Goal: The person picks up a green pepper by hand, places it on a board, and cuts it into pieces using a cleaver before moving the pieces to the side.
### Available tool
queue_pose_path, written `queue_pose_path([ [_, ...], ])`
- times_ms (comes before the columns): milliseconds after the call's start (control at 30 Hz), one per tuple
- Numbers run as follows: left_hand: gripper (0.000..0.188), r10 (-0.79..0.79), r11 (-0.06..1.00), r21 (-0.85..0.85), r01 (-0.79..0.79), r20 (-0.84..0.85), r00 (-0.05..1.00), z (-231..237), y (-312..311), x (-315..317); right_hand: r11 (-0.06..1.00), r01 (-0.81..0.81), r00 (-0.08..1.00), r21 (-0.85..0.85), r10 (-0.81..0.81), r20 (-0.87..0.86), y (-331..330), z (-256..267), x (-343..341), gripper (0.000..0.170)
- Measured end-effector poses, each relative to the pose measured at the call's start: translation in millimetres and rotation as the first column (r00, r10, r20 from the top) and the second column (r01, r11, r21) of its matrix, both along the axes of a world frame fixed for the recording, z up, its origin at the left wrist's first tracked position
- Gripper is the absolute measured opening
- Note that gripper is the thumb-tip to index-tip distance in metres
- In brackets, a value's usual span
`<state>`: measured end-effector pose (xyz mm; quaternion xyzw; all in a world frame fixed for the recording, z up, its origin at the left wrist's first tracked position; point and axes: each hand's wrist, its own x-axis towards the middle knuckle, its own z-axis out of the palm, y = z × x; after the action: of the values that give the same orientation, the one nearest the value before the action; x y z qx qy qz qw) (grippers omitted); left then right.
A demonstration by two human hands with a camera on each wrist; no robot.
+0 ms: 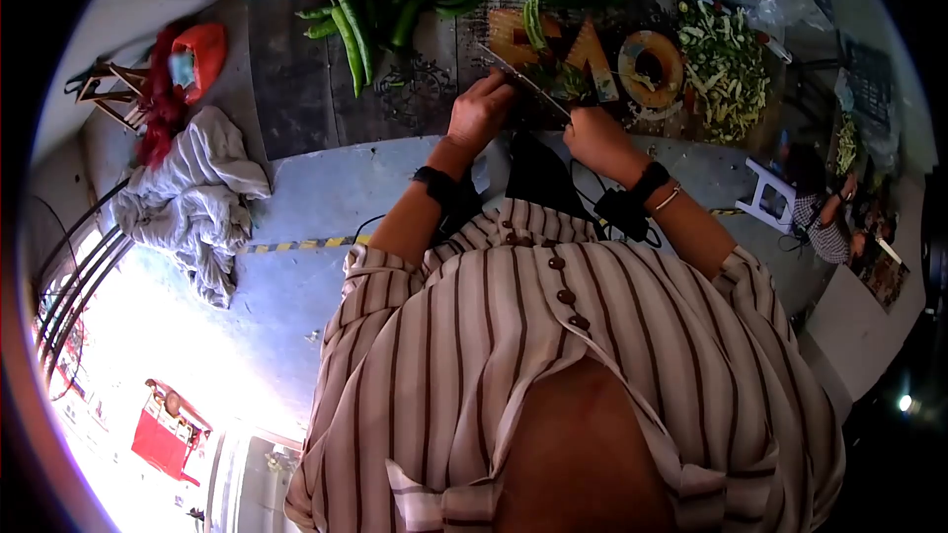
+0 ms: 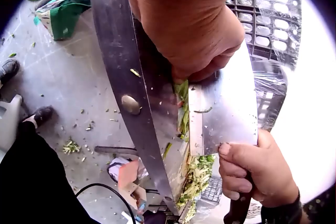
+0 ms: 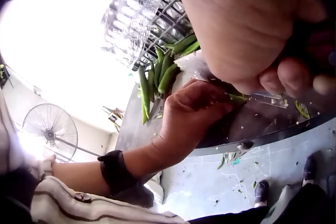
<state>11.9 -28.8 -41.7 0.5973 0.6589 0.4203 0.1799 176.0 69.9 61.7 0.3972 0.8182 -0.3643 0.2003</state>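
At the table's near edge, my right hand [image 1: 604,146] grips a wide cleaver [image 2: 231,113] by its dark handle, thumb against the blade. The blade stands close beside my left fingers. My left hand [image 1: 482,114] holds a green pepper [image 2: 182,108] down on the dark tabletop with curled fingers; much of the pepper is hidden under them. A heap of chopped green pepper [image 1: 729,74] lies to the right. Whole long green peppers [image 1: 354,39] are piled to the far left of my hands.
The dark table [image 1: 291,89] has a metal-banded edge. Behind it stand plastic-wrapped crates [image 3: 139,19]. Grey cloth [image 1: 202,168] and a red bag [image 1: 200,59] are off to the left. Another person [image 1: 825,212] works at the far right by a white stool [image 1: 765,192].
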Motion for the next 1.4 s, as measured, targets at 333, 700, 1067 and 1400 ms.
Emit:
queue_pose_path([
  [333,0.015,-0.012,1.000,-0.009,0.013,0.066,0.998,-2,-1,0,0.997,0.071,0.987,0.030,-0.065,-0.148,-7,-33,-31,0.020],
  [700,0.020,-0.049,0.998,0.053,0.046,0.056,0.997,5,-6,-2,0.990,0.090,0.974,0.111,-0.065,-0.217,3,-27,-18,0.020],
  [1067,0.019,-0.047,0.999,0.012,0.046,0.064,0.997,3,-3,-3,0.999,0.041,0.999,-0.001,-0.041,0.005,-7,-9,5,0.019],
  [1400,0.015,0.009,0.999,0.030,-0.011,0.059,0.998,1,1,1,0.992,0.041,0.979,0.121,-0.016,-0.202,-3,-49,-30,0.022],
])
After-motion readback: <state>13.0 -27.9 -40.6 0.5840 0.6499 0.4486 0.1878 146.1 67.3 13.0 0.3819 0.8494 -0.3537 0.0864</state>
